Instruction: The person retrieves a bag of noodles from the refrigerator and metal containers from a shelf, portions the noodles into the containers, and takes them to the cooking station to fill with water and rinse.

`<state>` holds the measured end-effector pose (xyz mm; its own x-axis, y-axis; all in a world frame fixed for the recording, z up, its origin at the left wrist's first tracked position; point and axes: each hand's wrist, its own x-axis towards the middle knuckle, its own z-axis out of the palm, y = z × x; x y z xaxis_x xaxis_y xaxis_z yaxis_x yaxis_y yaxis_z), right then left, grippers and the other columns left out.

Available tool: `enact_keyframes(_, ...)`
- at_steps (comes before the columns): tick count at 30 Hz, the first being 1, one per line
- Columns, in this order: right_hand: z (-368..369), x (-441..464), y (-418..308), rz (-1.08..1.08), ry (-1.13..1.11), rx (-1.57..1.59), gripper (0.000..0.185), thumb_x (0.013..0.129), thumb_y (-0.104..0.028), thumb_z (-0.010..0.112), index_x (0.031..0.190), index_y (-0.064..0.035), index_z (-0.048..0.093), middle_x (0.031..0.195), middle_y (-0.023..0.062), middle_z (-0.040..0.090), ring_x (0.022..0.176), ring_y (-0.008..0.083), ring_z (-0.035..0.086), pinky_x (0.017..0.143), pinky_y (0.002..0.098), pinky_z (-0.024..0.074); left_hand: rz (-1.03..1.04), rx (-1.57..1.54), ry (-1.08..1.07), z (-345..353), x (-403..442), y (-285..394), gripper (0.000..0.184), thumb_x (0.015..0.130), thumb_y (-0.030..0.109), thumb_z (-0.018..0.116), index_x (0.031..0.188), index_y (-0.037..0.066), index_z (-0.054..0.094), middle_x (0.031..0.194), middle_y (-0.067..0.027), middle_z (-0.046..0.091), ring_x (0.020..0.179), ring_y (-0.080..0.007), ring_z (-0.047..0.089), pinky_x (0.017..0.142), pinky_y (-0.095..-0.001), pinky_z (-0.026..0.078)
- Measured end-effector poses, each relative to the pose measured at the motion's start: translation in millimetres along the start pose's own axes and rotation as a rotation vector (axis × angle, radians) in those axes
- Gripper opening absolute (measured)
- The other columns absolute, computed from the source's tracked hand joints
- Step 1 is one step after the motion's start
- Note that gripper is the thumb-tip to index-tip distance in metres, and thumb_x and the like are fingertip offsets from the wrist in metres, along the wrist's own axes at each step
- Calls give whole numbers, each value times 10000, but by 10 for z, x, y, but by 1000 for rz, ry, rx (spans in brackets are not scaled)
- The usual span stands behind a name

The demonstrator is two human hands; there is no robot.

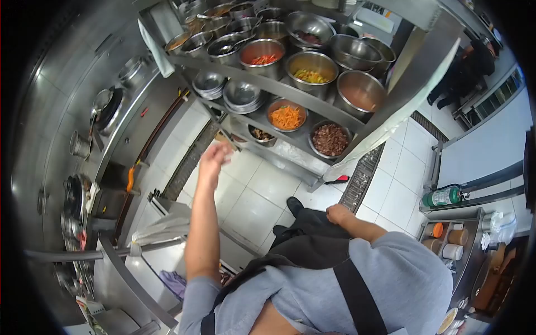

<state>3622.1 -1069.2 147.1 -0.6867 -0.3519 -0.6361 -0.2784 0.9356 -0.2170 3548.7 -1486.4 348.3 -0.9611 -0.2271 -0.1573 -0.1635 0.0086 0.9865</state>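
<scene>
My left hand (213, 160) is raised over the tiled floor in front of the steel shelf, with its fingers loosely apart, a little blurred, and holding nothing I can see. Low beside my dark apron (312, 237) hangs my right hand (338, 214), its fingers curled in and partly hidden; nothing shows in it. On the lower shelf, nearest my left hand, are stacked metal bowls (243, 97), a bowl of shredded orange vegetable (287, 116) and a bowl of dark reddish chopped food (330, 139). Above them stand pots with red pieces (264, 59) and yellow-green pieces (311, 76).
A cooking range with pans (109, 111) runs along the left wall. Floor drain grates (363, 173) cross the white tiles (254, 192). At right are a green cylinder (443, 196) and a counter with jars (458, 237). A person in dark clothes (466, 67) stands far right.
</scene>
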Motion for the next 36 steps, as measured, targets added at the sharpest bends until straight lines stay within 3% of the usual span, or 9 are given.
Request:
enact_keyframes(6,331,-228,342,-16,124,100,239,802,-248,549,934,-87,667,918,172,653,884,351,618,808,443,491,403,135,-163,1238,498,1739,398,894,317,537,1160,21,559,958,-57,629,826,-124,620,627,-251,489)
enact_keyframes(12,377,-570,969,13,359,278,230,806,-244,551,875,-58,668,857,198,648,831,373,621,782,452,491,231,313,108,2080,1355,2293,400,854,319,551,996,-53,590,843,-99,645,577,-171,636,453,-282,478)
enact_keyframes(14,377,-725,1257,96,387,291,241,805,-247,556,861,-44,674,846,210,643,828,379,620,774,452,491,59,528,96,2184,1547,2372,291,816,193,554,901,-83,595,824,-137,650,523,-188,629,406,-280,473)
enact_keyframes(17,616,-977,1882,111,467,432,247,786,-236,569,834,-21,682,809,225,638,802,386,623,742,455,495,193,186,190,2307,1561,2355,211,772,83,546,872,-97,594,824,-166,651,526,-199,636,378,-271,479)
enact_keyframes(21,784,-1379,2905,39,410,140,204,743,-156,535,631,-13,629,733,200,635,698,363,624,660,455,504,428,-36,408,2077,1022,2240,137,793,57,554,818,-71,508,709,-133,591,541,-226,644,378,-288,505)
enact_keyframes(26,844,-1374,4129,281,275,-55,197,760,-133,528,646,-44,662,756,169,651,677,316,642,621,393,518,508,-271,623,1746,2,1734,112,750,1,513,862,0,503,776,-87,565,598,-161,598,497,-265,560)
enact_keyframes(30,369,-1142,4564,-55,176,-604,198,784,-106,528,680,-31,678,772,155,657,702,294,650,630,364,516,434,-323,789,1628,-779,1137,125,714,-30,511,818,11,455,744,-93,553,561,-166,601,444,-260,557)
enact_keyframes(33,494,-514,4851,78,479,196,219,805,-137,516,700,8,640,519,157,582,454,258,606,481,375,506,345,-294,907,1648,-1142,715,186,688,-23,511,865,-2,459,749,-85,548,552,-161,587,427,-278,542)
enact_keyframes(36,-39,-497,4162,155,469,511,220,807,-154,552,883,31,645,750,218,634,593,311,646,495,386,539,211,-200,885,1935,-1405,361,290,652,-5,514,940,-25,484,759,-72,542,565,-161,568,408,-287,490)
